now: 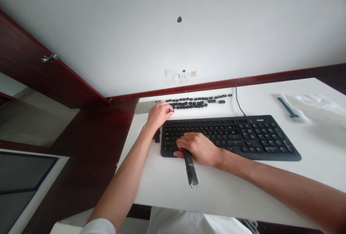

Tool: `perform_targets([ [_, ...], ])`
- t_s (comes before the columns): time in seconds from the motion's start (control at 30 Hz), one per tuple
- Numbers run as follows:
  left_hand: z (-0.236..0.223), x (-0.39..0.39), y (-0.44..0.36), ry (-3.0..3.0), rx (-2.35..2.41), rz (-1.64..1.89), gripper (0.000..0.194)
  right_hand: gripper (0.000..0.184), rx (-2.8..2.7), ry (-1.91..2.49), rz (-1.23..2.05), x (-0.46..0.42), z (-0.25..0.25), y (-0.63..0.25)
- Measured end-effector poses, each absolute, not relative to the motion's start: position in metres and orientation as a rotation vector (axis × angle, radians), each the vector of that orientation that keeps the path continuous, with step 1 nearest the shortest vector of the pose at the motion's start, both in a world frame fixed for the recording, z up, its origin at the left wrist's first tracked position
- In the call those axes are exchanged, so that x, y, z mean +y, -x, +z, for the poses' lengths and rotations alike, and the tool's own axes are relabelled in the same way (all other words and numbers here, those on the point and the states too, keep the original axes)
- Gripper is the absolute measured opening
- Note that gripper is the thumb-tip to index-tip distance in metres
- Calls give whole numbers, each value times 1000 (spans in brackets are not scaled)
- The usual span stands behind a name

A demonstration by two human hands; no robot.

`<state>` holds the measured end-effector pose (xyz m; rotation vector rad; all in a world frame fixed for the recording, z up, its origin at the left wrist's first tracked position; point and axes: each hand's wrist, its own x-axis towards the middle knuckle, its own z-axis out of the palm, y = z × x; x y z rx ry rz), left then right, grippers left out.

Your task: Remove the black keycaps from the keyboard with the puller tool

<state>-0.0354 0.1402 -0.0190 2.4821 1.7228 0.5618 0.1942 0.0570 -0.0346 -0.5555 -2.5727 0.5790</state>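
A black keyboard (232, 143) lies across the white table, most of its keys in place. My right hand (201, 149) is closed round a black keycap puller (190, 171), over the left part of the keyboard. Its thin wire end points at the keys, and small metal prongs show at the near end. Beyond the keyboard's far left corner, my left hand (159, 114) pinches a small black keycap (168, 110), mostly covered by the fingers. Loose black keycaps (190, 103) lie in rough rows just past it. More dark keycaps (157, 136) lie beside the keyboard's left edge.
A blue-handled brush (288, 108) lies on the right beside a crumpled clear plastic bag (321, 106). The keyboard's cable (239, 102) runs to the far table edge. A wall with sockets (187, 74) stands behind the white table (229, 194). A dark red door (54, 61) is at left.
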Motion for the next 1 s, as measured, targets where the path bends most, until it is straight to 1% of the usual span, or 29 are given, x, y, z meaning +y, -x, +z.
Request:
perform_targets([
  [0.23,-21,144,40,-2473,1769,562,5,29,-2569,543,575,58,-35,-194],
  [0.33,-11,143,43,-2444,1728,635,6,29,-2567,533,567,58,-34,-194],
  [0.4,-1,139,45,-2419,1720,696,12,30,-2566,535,573,57,-33,-195],
  [0.5,10,125,44,-2409,1735,750,17,31,-2545,579,642,55,-29,-196],
  [0.57,12,111,42,-2393,1748,764,19,28,-2503,627,710,56,-25,-198],
  [0.67,7,92,42,-2300,1783,745,24,18,-2425,683,767,61,-18,-204],
  [0.8,0,79,43,-2191,1707,638,27,14,-2212,817,864,81,-5,-217],
  [0.87,-1,77,42,-2187,1646,577,26,14,-2155,809,943,94,1,-224],
  [0.93,1,76,38,-2201,1602,535,25,8,-2147,819,955,104,4,-229],
  [1.0,4,74,33,-2220,1545,506,22,14,-2172,831,957,110,5,-231],
])
